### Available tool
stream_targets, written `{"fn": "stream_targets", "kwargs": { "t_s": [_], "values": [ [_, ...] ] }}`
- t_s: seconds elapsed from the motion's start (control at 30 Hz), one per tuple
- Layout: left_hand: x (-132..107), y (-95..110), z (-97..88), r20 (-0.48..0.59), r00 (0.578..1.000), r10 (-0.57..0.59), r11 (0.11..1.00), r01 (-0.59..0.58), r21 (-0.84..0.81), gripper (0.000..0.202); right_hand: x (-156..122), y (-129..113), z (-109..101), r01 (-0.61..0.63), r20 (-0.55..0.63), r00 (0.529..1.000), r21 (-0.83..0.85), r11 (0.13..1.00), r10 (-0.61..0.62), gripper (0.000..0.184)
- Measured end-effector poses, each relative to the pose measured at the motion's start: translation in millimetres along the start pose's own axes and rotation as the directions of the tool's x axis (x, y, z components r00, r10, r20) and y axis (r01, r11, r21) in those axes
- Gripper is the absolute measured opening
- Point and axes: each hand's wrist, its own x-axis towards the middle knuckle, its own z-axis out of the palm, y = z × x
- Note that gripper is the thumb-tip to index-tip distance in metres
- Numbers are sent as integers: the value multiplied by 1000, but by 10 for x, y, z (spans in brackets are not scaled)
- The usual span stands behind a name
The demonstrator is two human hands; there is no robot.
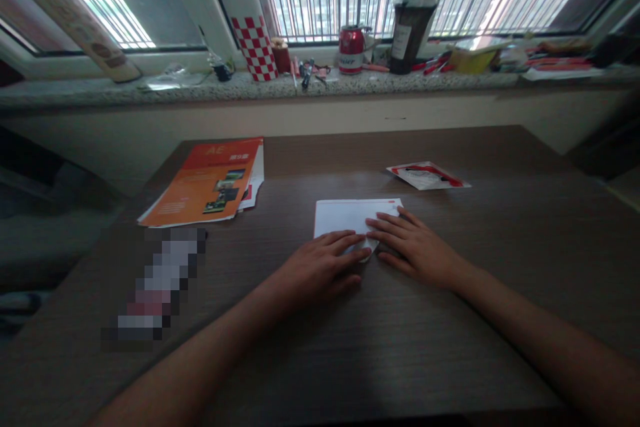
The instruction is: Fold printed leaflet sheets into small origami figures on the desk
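Observation:
A sheet of white paper [343,215] lies on the brown table in front of me, with a small red mark near its upper right corner. Its near edge looks folded, coming to a slanted corner between my hands. My left hand [323,267] rests flat over the lower left part of the sheet, fingers stretched to the right. From the other side my right hand [413,243] lies on the sheet's right part with its fingers spread. The fingertips of both hands almost meet, and they hide part of the fold.
An orange booklet [200,183] lies on loose papers at the table's [300,360] back left, with a blurred-out object [160,287] nearer me. A folded red-and-white paper piece [430,175] sits back right. Along the windowsill stand a red can [351,50], a dark cup [407,37] and a checkered bottle [254,47].

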Motion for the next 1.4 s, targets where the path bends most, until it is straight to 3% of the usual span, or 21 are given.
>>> {"fn": "stream_targets", "kwargs": {
  "t_s": [0.43,0.57,0.67,0.87,1.4],
  "values": [
    [-16,-55,-48,30,999,23,999,-22,-49,53,-10,-34,-7,11,-50,999,-49,999,-13,46],
    [-19,-42,-44,29,1000,8,999,-6,-48,54,-16,-109,-43,-13,-129,992,-86,996,1,38],
    [-17,-35,-56,37,999,8,999,-6,-52,54,17,-216,-87,-108,-172,980,-65,992,95,22],
    [-7,-28,-71,35,999,9,998,-7,-55,54,132,-395,-88,-366,-57,925,124,922,375,11],
    [-7,-16,-54,22,1000,16,998,-15,-65,54,167,-393,-22,-461,-54,877,184,868,478,13]
  ]
}}
